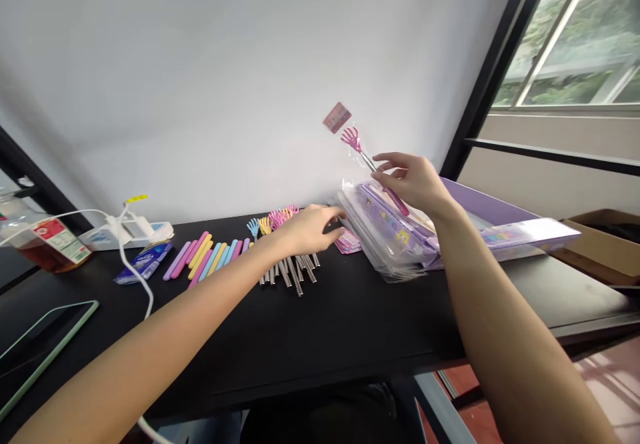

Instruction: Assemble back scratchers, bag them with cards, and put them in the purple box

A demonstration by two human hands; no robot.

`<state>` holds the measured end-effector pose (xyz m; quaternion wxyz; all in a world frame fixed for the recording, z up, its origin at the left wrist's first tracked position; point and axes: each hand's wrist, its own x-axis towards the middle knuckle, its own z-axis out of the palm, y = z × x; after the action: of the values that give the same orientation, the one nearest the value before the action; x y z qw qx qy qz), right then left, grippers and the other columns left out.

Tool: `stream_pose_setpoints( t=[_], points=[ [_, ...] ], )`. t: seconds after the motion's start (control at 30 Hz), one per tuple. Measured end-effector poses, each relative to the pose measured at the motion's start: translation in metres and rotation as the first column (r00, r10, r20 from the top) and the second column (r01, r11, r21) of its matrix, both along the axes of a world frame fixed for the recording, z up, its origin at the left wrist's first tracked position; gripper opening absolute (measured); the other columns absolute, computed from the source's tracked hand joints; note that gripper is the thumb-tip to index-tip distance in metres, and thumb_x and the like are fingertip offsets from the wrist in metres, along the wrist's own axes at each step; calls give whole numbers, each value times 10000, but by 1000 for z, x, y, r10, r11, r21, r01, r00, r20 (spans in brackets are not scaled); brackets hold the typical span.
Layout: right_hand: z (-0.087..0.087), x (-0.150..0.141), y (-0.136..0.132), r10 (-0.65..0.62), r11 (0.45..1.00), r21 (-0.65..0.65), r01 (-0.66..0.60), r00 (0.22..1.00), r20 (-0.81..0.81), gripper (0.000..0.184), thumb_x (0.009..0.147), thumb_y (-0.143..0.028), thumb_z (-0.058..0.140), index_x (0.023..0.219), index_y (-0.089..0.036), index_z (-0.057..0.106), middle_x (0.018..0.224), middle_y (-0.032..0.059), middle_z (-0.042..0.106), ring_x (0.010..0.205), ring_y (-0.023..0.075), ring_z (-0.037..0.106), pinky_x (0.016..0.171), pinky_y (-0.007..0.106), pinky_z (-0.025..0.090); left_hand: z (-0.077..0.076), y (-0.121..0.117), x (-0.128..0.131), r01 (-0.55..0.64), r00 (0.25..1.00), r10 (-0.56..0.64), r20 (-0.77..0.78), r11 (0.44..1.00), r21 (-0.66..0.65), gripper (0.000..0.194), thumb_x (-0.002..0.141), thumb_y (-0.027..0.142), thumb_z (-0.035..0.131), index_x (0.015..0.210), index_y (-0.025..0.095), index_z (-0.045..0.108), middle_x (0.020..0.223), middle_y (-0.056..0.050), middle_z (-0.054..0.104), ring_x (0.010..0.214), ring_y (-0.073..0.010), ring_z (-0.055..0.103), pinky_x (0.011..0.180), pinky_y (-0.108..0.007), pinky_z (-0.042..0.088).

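My right hand [413, 181] is pinched on a pink hand-shaped back scratcher [361, 151] in a clear sleeve with a pink header card, held tilted above a stack of clear bags [395, 244] with purple printed cards. My left hand [310, 227] reaches flat over a row of loose back scratchers [285, 264] with coloured claw heads, metal shafts and pastel handles [207, 255]; its fingers are stretched out near a small pink card [349, 242] and touch the pile's top.
All this lies on a black desk [325, 324] against a white wall. At the left are a white power strip [125, 233] with cable, a blue wrapper [145, 259], a bagged drink [47, 244] and a tablet [40, 347]. A cardboard box [605, 244] is on the right.
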<state>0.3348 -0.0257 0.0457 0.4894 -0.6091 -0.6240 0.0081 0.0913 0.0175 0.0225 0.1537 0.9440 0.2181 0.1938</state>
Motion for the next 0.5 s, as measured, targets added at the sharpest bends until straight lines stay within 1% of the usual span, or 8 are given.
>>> stream_pose_setpoints(
  t=[0.07,0.13,0.2,0.27,0.33,0.4,0.43,0.5],
  points=[
    [-3,17,1,-119,993,-19,119,993,17,430,783,-329,680,1176,-162,729,954,105,734,708,199,634,722,364,494,-3,-2,20,42,996,-32,-87,993,109,360,933,284,554,1265,181,648,1246,-138,672,1157,-319,620,979,-464,494],
    [-8,33,1,-194,979,-64,196,980,35,443,755,-286,683,1179,-166,726,880,91,726,733,211,639,734,361,498,-7,-2,40,62,990,-39,-137,984,167,407,940,287,532,1323,178,613,1294,-146,642,1216,-333,584,1008,-468,479],
    [-13,47,1,-247,960,-123,252,967,54,509,723,-240,700,1228,-182,701,838,71,709,742,208,641,730,345,503,-10,-1,58,92,986,-67,-151,981,170,449,942,304,523,1368,175,579,1312,-149,625,1219,-336,581,1002,-466,486],
    [-20,60,2,-292,930,-212,301,954,70,584,688,-201,720,1270,-198,674,840,60,696,731,199,640,709,330,512,-12,0,73,122,984,-101,-148,983,140,478,939,312,521,1397,175,551,1319,-152,615,1214,-333,584,999,-463,488],
    [-28,72,5,-334,881,-338,332,941,52,648,658,-174,740,1299,-196,647,847,62,691,695,192,638,665,323,526,-13,0,85,141,981,-124,-149,984,108,491,932,301,529,1407,176,539,1330,-154,606,1220,-325,584,1015,-455,480],
    [-35,82,8,-385,816,-472,333,923,-14,706,644,-160,754,1335,-178,608,833,74,695,648,193,639,609,324,538,-14,0,94,154,978,-139,-153,983,95,496,926,291,542,1409,179,534,1339,-156,600,1236,-317,575,1034,-446,468],
    [-38,87,9,-414,785,-525,330,909,-48,737,640,-154,760,1356,-169,586,824,83,699,629,198,643,583,327,542,-14,-1,97,161,977,-144,-159,983,94,499,926,292,547,1412,179,532,1340,-158,598,1241,-316,571,1037,-445,465],
    [-42,95,10,-462,742,-582,332,883,-85,792,629,-135,758,1393,-166,552,808,95,705,607,213,652,541,329,541,-15,-3,102,165,974,-146,-175,981,99,495,933,301,551,1411,175,532,1322,-163,603,1232,-320,571,1021,-453,475]
  ],
)
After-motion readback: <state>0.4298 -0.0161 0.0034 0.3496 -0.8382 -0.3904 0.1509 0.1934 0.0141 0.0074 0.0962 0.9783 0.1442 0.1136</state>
